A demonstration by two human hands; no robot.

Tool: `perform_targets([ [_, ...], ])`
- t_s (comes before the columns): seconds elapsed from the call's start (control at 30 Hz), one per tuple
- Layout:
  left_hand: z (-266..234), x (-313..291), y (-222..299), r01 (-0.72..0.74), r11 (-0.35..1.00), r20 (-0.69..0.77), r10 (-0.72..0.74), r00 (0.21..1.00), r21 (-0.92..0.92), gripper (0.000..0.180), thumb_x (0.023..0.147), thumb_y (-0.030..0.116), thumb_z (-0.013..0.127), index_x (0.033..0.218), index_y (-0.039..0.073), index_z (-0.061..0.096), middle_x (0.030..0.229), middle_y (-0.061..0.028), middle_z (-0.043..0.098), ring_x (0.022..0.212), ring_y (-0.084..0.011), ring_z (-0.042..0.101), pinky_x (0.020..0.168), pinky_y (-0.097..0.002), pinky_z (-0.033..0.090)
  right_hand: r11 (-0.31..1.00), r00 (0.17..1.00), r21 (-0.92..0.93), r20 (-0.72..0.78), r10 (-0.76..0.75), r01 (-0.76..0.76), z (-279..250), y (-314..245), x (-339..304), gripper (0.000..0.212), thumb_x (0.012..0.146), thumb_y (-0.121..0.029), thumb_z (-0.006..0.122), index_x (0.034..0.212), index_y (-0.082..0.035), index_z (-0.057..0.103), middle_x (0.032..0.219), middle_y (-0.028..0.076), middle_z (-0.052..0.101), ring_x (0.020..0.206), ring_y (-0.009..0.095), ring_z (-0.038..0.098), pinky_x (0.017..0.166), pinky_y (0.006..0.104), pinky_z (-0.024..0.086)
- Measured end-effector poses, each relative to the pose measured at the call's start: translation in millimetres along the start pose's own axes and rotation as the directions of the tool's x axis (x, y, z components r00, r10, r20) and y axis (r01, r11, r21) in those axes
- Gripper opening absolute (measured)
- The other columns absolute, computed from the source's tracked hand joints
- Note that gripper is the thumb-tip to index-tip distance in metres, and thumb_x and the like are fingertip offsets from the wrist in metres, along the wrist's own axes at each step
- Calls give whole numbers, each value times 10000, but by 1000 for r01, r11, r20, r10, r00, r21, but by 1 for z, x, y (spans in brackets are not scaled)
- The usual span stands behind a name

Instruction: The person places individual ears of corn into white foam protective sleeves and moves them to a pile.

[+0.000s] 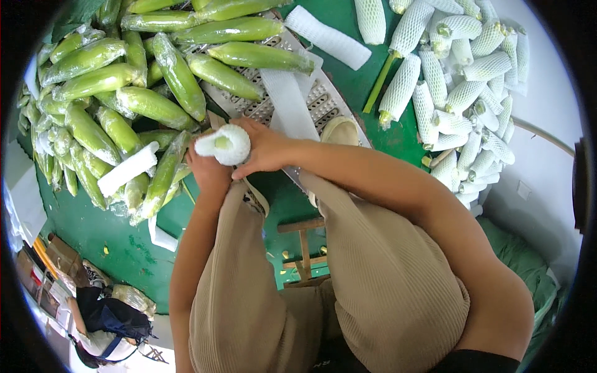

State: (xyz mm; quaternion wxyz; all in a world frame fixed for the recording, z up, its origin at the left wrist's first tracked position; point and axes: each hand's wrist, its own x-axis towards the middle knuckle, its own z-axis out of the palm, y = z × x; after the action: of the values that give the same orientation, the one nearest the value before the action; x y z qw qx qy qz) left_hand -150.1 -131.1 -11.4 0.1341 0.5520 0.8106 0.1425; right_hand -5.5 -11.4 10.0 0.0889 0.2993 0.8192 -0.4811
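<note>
The left hand [208, 171] and right hand [267, 148] are together, clamped around a white foam-net sleeve [232, 147] — it sits between them, the left at its lower left, the right along its right side — near film-wrapped corn [155, 107].

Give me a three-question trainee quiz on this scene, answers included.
1. True or false: green corn cobs in clear film are heaped left of the cobs in white foam netting.
2. Where's the rounded white foam bundle? A: on the floor. B: between left hand and right hand. C: on the right heap.
3. What loose white thing lies on the left heap?

Key: 1. True; 2. B; 3. A flat white foam strip.
</note>
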Motion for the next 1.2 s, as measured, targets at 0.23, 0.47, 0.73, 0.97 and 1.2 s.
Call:
perform_targets([
  [0.23, -24, 25, 36, -52, 986, 276, 95, 956, -158, 793, 619, 328, 817, 1207, -39, 432, 1167, -197, 517, 1084, -391, 499, 939, -479, 397, 719, 976, 686, -211, 48, 113, -11, 27, -5, 858, 660, -319, 846, 1343, -49, 402, 1247, 192, 555, 1152, 361, 543, 976, 408, 434],
  [0.47, -40, 33, 50, -26, 233, -52, -106, 993, -972, 1145, 564, 284, 929, 1422, -20, 235, 1320, -129, 505, 1221, -230, 478, 1012, -394, 415, 895, 928, 299, -275, -252, 331, -16, 17, 17, 743, 711, -139, 767, 1336, -42, 378, 1318, 185, 475, 1233, 373, 462, 1023, 401, 398],
  [0.73, -16, 43, 31, 332, 593, 128, -359, 924, -733, 484, 695, 219, 848, 1068, 1, 630, 1059, -102, 664, 955, -206, 630, 874, -339, 487, 918, 977, 334, -85, -195, 213, -13, 26, 50, 622, 792, -217, 702, 1321, -61, 416, 1290, 200, 513, 1192, 374, 507, 990, 429, 429],
  [0.97, -35, 36, 57, 286, 309, 274, -81, 958, -907, 529, 755, 68, 737, 1227, -10, 513, 1152, -127, 611, 1032, -238, 604, 931, -362, 478, 746, 997, 666, -44, 57, -13, -36, 29, -29, 853, 652, -277, 779, 1365, -63, 363, 1192, 217, 582, 1110, 358, 574, 975, 404, 443],
  [1.2, -6, 49, 94, 62, 834, 314, 136, 940, -548, 764, 756, 342, 760, 1323, -15, 392, 1248, -233, 478, 1163, -414, 453, 1012, -439, 371, 800, 954, 598, -268, 133, 56, -8, 52, -55, 954, 682, -285, 812, 1414, -5, 267, 1264, 200, 524, 1219, 296, 496, 1048, 375, 372],
])
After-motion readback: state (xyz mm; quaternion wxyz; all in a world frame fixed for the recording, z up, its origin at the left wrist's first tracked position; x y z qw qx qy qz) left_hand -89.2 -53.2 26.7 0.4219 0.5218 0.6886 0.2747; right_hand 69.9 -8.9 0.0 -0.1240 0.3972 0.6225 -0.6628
